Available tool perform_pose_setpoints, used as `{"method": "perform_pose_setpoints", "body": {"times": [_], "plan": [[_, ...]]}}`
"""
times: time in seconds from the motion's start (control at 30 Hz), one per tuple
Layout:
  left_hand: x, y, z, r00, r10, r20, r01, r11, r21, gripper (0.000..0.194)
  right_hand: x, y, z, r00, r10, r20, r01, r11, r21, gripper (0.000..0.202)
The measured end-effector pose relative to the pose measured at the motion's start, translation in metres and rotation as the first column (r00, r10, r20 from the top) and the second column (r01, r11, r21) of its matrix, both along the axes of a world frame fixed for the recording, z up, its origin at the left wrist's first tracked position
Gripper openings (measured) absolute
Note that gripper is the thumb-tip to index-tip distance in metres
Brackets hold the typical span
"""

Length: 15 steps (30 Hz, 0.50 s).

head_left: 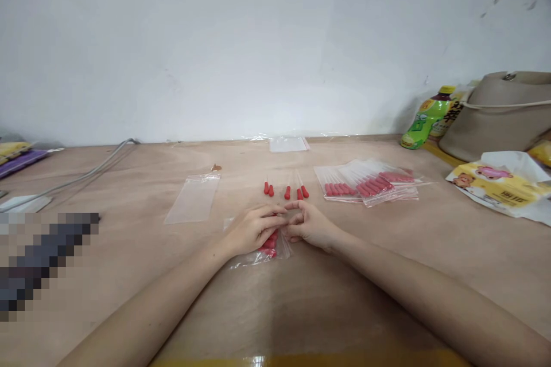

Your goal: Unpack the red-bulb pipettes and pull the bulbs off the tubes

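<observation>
A clear plastic bag (247,258) of red-bulbed, dropper-like pieces (270,245) lies in front of me, partly hidden by my left hand (256,229). The fingers of that hand are bent over the bag and grip it, with the thumb low at its side. My right hand (312,225) is curled at the bag's right edge, its fingertips close to those of the left. What its fingers pinch is too small to make out. Just beyond my hands, several loose pieces with red bulbs (287,192) and thin clear stems lie apart on the table.
Filled bags (370,186) overlap on the right. A flat, clear zip bag (193,199) lies left, another (289,144) by the wall. Further right are a green bottle (426,120), a beige handbag (495,120) and a yellow-white packet (501,183). A grey cable (94,171) crosses the left side.
</observation>
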<state>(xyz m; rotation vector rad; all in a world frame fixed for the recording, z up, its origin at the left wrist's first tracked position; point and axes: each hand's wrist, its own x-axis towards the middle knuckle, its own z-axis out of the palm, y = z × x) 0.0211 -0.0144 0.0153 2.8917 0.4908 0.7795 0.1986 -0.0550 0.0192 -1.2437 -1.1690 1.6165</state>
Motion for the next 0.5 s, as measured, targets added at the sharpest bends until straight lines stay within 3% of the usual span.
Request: {"method": "perform_pose_setpoints", "body": {"times": [0.13, 0.33, 0.43, 0.5], "plan": [[-0.002, 0.002, 0.003, 0.998, -0.043, -0.056, 0.046, 0.998, 0.044, 0.027, 0.0, -0.002, 0.001, 0.999, -0.044, 0.009, 0.044, 0.999, -0.015, 0.05], [0.003, 0.001, 0.009, 0.995, -0.094, -0.043, 0.103, 0.926, 0.363, 0.017, -0.002, 0.0, -0.002, 0.998, -0.063, 0.001, 0.063, 0.998, 0.01, 0.044], [0.004, 0.001, 0.009, 0.99, -0.121, -0.068, 0.139, 0.886, 0.442, 0.018, -0.001, 0.001, -0.01, 0.999, -0.049, -0.02, 0.051, 0.995, 0.086, 0.033], [0.003, 0.002, 0.008, 0.992, -0.109, -0.062, 0.125, 0.884, 0.449, 0.018, 0.002, 0.0, -0.016, 1.0, 0.01, 0.007, -0.011, 0.978, 0.208, 0.021]]}}
